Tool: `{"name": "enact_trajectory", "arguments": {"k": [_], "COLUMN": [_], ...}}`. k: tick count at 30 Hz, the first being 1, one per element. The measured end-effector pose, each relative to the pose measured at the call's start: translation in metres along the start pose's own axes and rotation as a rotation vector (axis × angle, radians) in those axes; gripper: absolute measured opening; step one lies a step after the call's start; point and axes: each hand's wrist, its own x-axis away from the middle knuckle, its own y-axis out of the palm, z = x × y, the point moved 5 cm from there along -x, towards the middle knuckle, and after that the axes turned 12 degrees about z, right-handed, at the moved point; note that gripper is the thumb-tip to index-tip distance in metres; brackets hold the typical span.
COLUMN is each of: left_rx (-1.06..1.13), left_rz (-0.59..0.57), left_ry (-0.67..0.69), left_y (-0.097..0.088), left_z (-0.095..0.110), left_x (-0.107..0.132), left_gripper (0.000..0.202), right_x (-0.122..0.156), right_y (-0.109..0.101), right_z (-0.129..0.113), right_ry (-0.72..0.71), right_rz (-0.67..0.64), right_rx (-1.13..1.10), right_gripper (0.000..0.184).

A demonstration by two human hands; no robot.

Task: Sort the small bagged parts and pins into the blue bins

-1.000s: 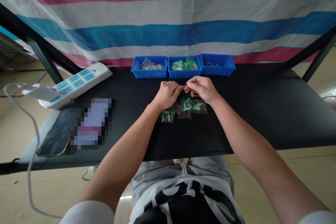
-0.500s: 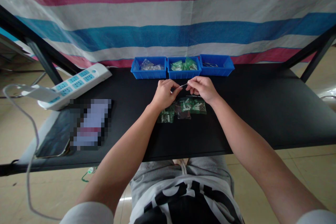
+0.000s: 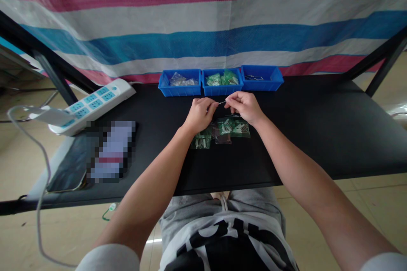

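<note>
A thin, short metal pin spans the small gap between my two hands above the black table. My left hand pinches its left end between thumb and fingertips. At the other end, the fingertips of my right hand are closed on it. Its exact kind is too small to make out. Just below my hands lie small green bags of metal pieces and a clear bag with brownish contents. A few loose thin pins rest near my right hand, partly hidden by it.
Three blue bins stand behind my hands: one with clear bags, one with green bags, one with thin metal pieces. On the left are a white power strip with a cable, a dark phone and a blurred-out object.
Both hands stay in nearly the same place, fingertips shifted slightly. A little less of the pin shows between them. The camera view has tilted a touch.
</note>
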Motion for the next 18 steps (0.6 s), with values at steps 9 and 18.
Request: {"name": "enact_trajectory", "arguments": {"k": [9,18], "left_rx": [-0.006,-0.017], "left_rz": [0.045,0.028], "left_ry": [-0.038,-0.073], "left_y": [-0.0015,-0.0001], "left_z": [-0.003,-0.0059], "left_x": [0.0012,0.0009], "left_gripper": [0.015,0.013], "right_x": [0.0012,0.0025], "right_y": [0.0014,0.0006], "right_z": [-0.0026,-0.0012], "right_ry": [0.003,-0.038], "right_rz": [0.001,-0.007], "right_rx": [0.083,0.21], "right_gripper": [0.043,0.051]}}
